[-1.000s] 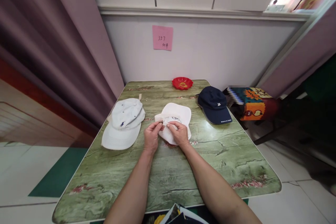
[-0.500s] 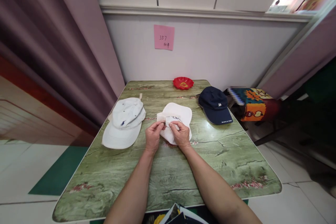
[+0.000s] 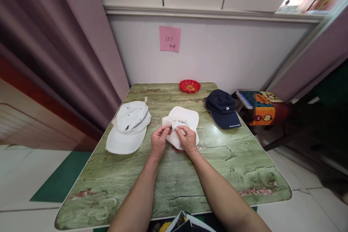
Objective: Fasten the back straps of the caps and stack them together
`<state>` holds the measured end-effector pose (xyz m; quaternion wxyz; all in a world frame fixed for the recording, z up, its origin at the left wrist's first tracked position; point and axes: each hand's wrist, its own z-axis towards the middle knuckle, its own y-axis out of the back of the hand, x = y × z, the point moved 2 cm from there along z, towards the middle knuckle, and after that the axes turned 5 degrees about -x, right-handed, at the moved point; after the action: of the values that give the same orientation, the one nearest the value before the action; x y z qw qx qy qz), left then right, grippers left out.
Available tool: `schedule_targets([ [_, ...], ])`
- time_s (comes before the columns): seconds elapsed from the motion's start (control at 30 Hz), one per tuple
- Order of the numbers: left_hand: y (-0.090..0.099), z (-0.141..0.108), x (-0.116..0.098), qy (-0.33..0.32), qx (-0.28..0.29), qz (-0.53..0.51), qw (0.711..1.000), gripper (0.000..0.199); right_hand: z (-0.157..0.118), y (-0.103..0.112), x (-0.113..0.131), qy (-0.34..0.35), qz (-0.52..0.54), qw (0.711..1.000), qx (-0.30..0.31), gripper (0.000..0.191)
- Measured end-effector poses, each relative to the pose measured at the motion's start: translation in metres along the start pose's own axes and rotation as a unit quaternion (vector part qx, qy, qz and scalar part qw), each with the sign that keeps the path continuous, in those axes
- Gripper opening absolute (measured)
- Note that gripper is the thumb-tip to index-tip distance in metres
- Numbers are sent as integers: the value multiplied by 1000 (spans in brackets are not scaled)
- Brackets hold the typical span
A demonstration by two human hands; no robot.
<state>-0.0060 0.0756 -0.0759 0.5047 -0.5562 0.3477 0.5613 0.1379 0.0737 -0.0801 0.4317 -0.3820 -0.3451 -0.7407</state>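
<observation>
A white baseball cap with dark lettering lies in the middle of the table, its brim pointing away from me. My left hand pinches the strap at the cap's near left side, thumb against forefinger. Close beside it, my right hand is closed in a pinch on the same strap. A small dark piece, perhaps a buckle, shows between the fingertips; its details are too small to make out. To the left rests a pale cap with a small dark emblem, and to the right a navy cap with white lettering.
A red scalloped dish stands at the far edge of the green wood-patterned table. Behind it is a white wall with a pink note. A stool with a colourful cover is to the right, and a curtain hangs left.
My fingers have shifted very slightly at the strap, and a little more of the dark piece shows between them. The caps and the dish stay where they were.
</observation>
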Motion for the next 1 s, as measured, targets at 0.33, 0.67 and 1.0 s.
schedule_targets([
  [0.33, 0, 0, -7, -53, 24, 71, 996, 20, -1, 2, 3, 29, -21, 999, 8, 18],
  [0.67, 0, 0, -2, -47, 33, 74, 996, 22, -1, 2, 5, 14, -32, 999, 16, 20],
  [1.0, 1, 1, -1, -28, 35, 60, 997, 23, 1, 7, 11, 13, -38, 999, 11, 23],
])
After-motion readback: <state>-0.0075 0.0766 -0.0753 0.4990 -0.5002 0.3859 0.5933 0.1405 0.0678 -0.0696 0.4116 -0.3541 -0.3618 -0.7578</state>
